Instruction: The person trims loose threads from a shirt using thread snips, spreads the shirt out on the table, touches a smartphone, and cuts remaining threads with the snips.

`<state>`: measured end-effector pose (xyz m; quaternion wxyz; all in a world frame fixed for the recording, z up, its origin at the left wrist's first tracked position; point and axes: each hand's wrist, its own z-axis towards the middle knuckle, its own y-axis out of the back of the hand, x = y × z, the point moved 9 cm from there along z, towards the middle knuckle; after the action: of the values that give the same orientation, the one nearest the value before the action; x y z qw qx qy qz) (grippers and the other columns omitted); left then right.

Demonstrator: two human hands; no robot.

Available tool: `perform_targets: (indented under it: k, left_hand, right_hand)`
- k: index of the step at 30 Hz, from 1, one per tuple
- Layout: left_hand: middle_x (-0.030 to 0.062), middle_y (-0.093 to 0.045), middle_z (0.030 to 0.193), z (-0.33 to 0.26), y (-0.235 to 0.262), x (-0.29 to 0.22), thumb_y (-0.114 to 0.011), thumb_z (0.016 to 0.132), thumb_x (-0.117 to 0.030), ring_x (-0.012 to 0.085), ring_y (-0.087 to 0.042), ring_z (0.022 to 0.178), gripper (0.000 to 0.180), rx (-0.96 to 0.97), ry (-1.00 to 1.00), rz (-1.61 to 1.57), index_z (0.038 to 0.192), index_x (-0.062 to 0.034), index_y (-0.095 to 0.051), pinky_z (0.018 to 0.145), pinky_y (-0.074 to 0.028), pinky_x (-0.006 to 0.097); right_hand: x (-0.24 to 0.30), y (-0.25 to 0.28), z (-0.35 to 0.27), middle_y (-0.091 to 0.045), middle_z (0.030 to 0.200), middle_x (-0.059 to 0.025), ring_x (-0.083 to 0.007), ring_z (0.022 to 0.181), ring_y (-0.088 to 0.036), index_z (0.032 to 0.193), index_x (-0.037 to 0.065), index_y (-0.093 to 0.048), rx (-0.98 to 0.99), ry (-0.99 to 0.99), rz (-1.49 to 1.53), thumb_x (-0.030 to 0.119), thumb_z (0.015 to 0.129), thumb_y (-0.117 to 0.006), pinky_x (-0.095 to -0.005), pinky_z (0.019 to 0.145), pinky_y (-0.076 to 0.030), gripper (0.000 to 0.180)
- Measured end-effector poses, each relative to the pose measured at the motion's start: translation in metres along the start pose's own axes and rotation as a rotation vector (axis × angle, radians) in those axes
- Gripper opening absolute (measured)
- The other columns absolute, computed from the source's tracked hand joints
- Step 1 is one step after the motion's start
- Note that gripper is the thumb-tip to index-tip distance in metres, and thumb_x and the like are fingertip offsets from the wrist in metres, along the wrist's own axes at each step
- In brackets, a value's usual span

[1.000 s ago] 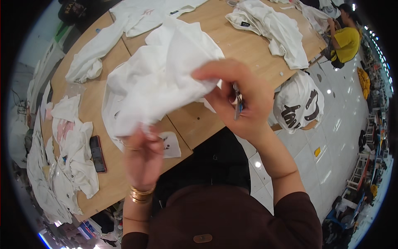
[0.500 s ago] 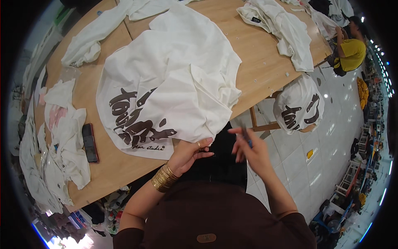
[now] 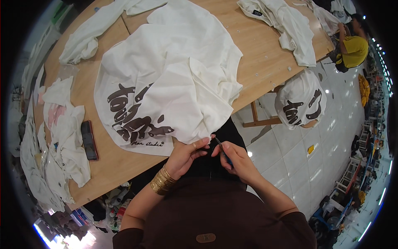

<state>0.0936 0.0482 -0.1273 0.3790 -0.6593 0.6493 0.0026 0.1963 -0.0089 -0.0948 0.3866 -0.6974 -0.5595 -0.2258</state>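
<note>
A large white garment (image 3: 166,70) with dark brown lettering lies bunched over the wooden table, its near edge drawn past the table's rim. My left hand (image 3: 185,155), with gold bangles at the wrist, is closed on that edge, pinching the cloth between thumb and fingers. Close beside it, my right hand (image 3: 240,162) is closed round small thread snips (image 3: 219,146), dark at the tip and blue toward the palm. Their tip is at the pinched edge; whether it touches the cloth I cannot tell.
The table (image 3: 257,79) carries more white garments (image 3: 62,124) at left and a white garment (image 3: 290,29) at far right. A dark phone (image 3: 89,141) lies at left. Printed white cloth (image 3: 299,101) covers a stool at right. A person in yellow (image 3: 354,52) is at far right.
My right hand has moved left and inward, bringing the snips to the garment's edge beside my left hand. The left hand keeps its pinch, and the view has shifted slightly.
</note>
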Motion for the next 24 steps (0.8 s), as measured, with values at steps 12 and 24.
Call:
perform_targets:
  k: [12,24]
  left_hand:
    - [0.0039,-0.064,0.085,-0.017,0.018,-0.032,-0.069,0.076,-0.003,0.0074,-0.057,0.072,0.020,-0.096,-0.441,0.305,0.094,0.0009,-0.062,0.061,-0.046,0.020]
    - [0.0075,-0.066,0.094,-0.021,0.003,-0.035,-0.067,0.077,0.000,0.0110,-0.061,0.086,0.022,0.002,-0.388,0.191,0.099,0.0021,-0.062,0.075,-0.047,0.023]
  right_hand:
    - [0.007,-0.015,0.007,-0.039,0.049,0.0026,-0.0033,0.042,-0.032,0.085,0.003,-0.055,0.022,0.011,-0.158,0.037,0.098,-0.029,-0.0179,0.039,-0.025,0.045]
    - [0.010,-0.015,0.005,-0.040,0.049,0.0025,-0.0044,0.043,-0.034,0.085,0.003,-0.055,0.007,0.024,-0.207,0.035,0.099,-0.028,-0.0194,0.043,-0.029,0.044]
